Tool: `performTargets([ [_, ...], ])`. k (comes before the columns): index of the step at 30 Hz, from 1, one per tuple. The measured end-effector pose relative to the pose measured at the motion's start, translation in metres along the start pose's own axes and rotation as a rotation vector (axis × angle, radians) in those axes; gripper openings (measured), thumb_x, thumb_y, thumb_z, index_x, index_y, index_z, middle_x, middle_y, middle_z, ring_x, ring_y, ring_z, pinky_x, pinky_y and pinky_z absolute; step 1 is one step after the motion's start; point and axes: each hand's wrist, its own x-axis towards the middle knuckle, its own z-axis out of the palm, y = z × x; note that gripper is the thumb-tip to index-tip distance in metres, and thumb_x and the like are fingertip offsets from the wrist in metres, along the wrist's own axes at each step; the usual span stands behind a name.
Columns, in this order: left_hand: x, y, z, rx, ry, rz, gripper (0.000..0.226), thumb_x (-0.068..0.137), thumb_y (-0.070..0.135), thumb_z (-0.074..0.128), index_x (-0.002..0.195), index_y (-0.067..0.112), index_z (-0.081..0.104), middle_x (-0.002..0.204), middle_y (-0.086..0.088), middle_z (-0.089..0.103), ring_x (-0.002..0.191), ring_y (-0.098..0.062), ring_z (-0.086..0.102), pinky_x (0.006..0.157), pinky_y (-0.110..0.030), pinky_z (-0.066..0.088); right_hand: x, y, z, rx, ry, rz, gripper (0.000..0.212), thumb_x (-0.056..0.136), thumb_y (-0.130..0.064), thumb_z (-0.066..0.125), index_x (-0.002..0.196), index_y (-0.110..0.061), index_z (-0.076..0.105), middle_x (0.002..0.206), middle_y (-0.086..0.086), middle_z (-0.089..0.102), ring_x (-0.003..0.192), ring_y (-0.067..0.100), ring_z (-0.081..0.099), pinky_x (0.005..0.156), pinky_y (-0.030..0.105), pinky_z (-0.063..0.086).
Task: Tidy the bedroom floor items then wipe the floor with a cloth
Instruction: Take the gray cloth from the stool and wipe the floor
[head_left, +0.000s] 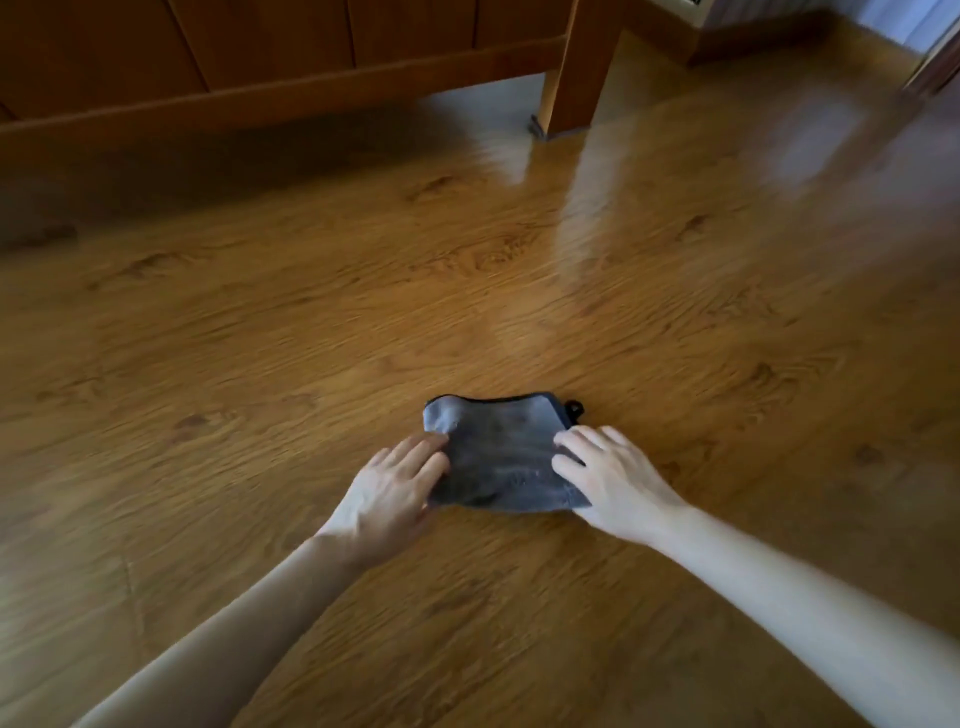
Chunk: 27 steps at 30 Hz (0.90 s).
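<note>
A folded grey cloth (498, 452) with a dark edge and a small black loop at its far right corner lies flat on the wooden floor (260, 338). My left hand (389, 493) presses on the cloth's left side with straight fingers. On the right side my right hand (608, 478) presses down the same way. Both forearms reach in from the bottom of the view.
A wooden bed frame (260, 98) runs along the far left, with a bed leg (571, 88) at the far middle. A small dark object (536, 126) sits by the leg's foot. Glossy floor stretches around the cloth on all sides.
</note>
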Motion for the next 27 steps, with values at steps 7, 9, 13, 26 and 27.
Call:
performTargets([
  [7, -0.039, 0.019, 0.028, -0.076, -0.05, 0.024, 0.025, 0.071, 0.031, 0.047, 0.095, 0.023, 0.049, 0.113, 0.0, 0.064, 0.114, -0.022, 0.059, 0.081, -0.027, 0.044, -0.035, -0.019, 0.027, 0.23, -0.214, 0.037, 0.042, 0.087, -0.055, 0.038, 0.107, -0.021, 0.053, 0.137, 0.003, 0.041, 0.126, 0.021, 0.042, 0.104, 0.037, 0.034],
  [9, -0.023, 0.016, 0.028, -0.075, 0.047, -0.055, 0.027, 0.081, 0.036, 0.046, 0.105, 0.023, 0.05, 0.119, 0.0, 0.06, 0.115, -0.022, 0.057, 0.086, -0.031, 0.047, -0.022, -0.015, 0.024, 0.285, -0.063, 0.075, 0.039, 0.091, -0.047, 0.038, 0.116, -0.021, 0.055, 0.131, 0.002, 0.046, 0.12, 0.02, 0.048, 0.097, 0.039, 0.042],
  [13, 0.008, 0.014, 0.038, 0.002, -0.242, -0.191, 0.086, 0.086, 0.059, 0.048, 0.15, 0.021, 0.006, 0.156, -0.006, -0.008, 0.145, -0.021, -0.004, 0.117, -0.035, 0.008, 0.01, -0.023, 0.036, 0.293, -0.182, 0.13, 0.063, 0.094, -0.044, 0.047, 0.148, -0.035, 0.016, 0.157, 0.005, 0.008, 0.143, 0.024, 0.012, 0.112, 0.044, 0.025],
  [26, -0.072, 0.024, 0.066, 0.078, -0.234, 0.1, 0.073, 0.092, 0.058, 0.025, 0.15, 0.017, 0.011, 0.142, -0.007, 0.046, 0.13, -0.018, 0.039, 0.11, -0.027, 0.025, -0.046, -0.085, 0.055, 0.276, -0.251, 0.069, 0.064, 0.089, -0.047, 0.055, 0.145, -0.033, 0.027, 0.152, 0.01, 0.027, 0.138, 0.033, 0.027, 0.103, 0.053, 0.033],
  [27, -0.073, 0.024, 0.067, 0.089, -0.227, 0.103, 0.074, 0.091, 0.058, 0.028, 0.15, 0.016, 0.012, 0.141, -0.008, 0.046, 0.13, -0.018, 0.036, 0.11, -0.026, 0.02, -0.051, -0.088, 0.062, 0.235, -0.22, 0.051, 0.068, 0.08, -0.055, 0.062, 0.14, -0.033, 0.036, 0.143, 0.009, 0.043, 0.128, 0.032, 0.044, 0.093, 0.048, 0.045],
])
